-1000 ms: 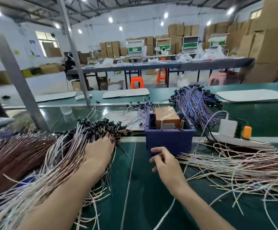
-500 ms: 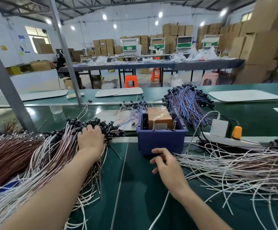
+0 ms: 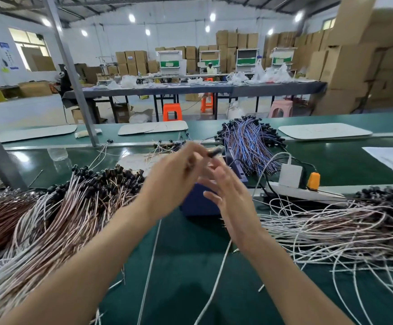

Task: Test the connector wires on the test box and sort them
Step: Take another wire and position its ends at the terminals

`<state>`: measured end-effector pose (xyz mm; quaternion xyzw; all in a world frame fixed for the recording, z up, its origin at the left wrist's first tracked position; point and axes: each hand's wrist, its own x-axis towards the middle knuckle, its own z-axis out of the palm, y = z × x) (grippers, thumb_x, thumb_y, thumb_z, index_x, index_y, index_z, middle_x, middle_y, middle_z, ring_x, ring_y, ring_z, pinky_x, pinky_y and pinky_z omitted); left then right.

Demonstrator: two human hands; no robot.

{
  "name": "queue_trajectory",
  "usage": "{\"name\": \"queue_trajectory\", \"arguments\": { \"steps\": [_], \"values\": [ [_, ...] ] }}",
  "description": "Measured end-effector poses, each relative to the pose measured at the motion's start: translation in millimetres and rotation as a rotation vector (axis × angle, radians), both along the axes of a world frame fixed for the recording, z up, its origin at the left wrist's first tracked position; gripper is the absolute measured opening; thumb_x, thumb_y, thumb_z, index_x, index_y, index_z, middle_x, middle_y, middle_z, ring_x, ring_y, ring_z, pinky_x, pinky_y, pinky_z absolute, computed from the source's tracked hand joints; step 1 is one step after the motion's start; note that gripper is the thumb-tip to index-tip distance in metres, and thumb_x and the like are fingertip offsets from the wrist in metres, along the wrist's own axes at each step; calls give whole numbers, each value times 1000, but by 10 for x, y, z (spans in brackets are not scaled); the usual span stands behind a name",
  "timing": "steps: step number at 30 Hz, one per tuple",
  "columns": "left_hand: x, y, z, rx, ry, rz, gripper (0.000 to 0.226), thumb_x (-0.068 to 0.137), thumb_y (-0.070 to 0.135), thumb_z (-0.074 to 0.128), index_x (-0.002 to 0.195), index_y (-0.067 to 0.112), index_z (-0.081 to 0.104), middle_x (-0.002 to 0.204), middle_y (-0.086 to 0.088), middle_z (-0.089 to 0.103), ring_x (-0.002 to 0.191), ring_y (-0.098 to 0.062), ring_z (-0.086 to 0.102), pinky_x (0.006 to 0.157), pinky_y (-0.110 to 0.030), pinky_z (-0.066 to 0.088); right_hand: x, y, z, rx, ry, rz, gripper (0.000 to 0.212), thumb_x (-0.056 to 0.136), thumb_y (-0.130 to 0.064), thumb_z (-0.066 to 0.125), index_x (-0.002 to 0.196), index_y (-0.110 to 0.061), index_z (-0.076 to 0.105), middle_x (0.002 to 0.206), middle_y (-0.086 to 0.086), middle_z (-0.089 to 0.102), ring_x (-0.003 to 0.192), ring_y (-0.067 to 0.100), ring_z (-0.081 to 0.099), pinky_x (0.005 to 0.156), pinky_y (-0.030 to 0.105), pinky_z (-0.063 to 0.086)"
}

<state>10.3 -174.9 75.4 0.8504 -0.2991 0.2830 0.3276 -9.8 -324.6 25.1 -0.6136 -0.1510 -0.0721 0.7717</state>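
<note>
My left hand (image 3: 174, 177) is raised in front of the blue test box (image 3: 197, 202) and pinches a connector wire by its black plug (image 3: 214, 152); the hand is blurred. My right hand (image 3: 228, 195) is up beside it, fingers spread and relaxed, with nothing held. Both hands hide most of the box. A big heap of white and brown connector wires (image 3: 73, 207) with black plugs lies on the left. Another spread of pale wires (image 3: 331, 231) lies on the right. A bundle of blue and purple wires (image 3: 249, 141) sits behind the box.
A white power strip (image 3: 303, 191) with a white adapter and an orange plug lies right of the box. A grey post (image 3: 73, 73) rises at the far left side. White boards (image 3: 324, 131) lie on the far green belt. Paper (image 3: 392, 160) lies at the right edge.
My left hand has left the wire heap and risen toward the box with a wire in its fingers. My right hand has lifted off the table and opened up.
</note>
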Motion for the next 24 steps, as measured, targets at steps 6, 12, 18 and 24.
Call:
{"name": "queue_trajectory", "arguments": {
  "steps": [6,12,18,24],
  "values": [
    [-272,-446,-203,104,65,-214,17,103,28,54,120,30,57,98,16,70,85,-10,66,75,-34,55,-104,-277,225,346,137,157,43,98,-58,45,107,-31,79,126,2,71,119,18,66,94,35,56],
    [-83,-70,-382,239,183,-79,27,101,49,46,112,35,65,81,31,63,77,1,59,73,-30,51,-144,-822,283,753,204,18,35,103,-35,53,77,-21,72,64,-6,57,47,8,48,54,22,48],
    [30,257,-188,371,114,48,55,95,67,28,109,32,69,101,25,66,92,-10,66,81,-32,52,-266,-1206,186,533,215,4,17,97,-37,60,90,-26,71,56,-8,29,41,6,23,37,20,25],
    [117,273,16,546,-15,159,36,102,47,37,110,29,67,103,13,70,90,-17,66,73,-37,52,-323,-1266,22,679,297,-64,21,89,-43,64,80,-25,71,52,-7,23,40,7,21,36,19,28]
  ]
}}
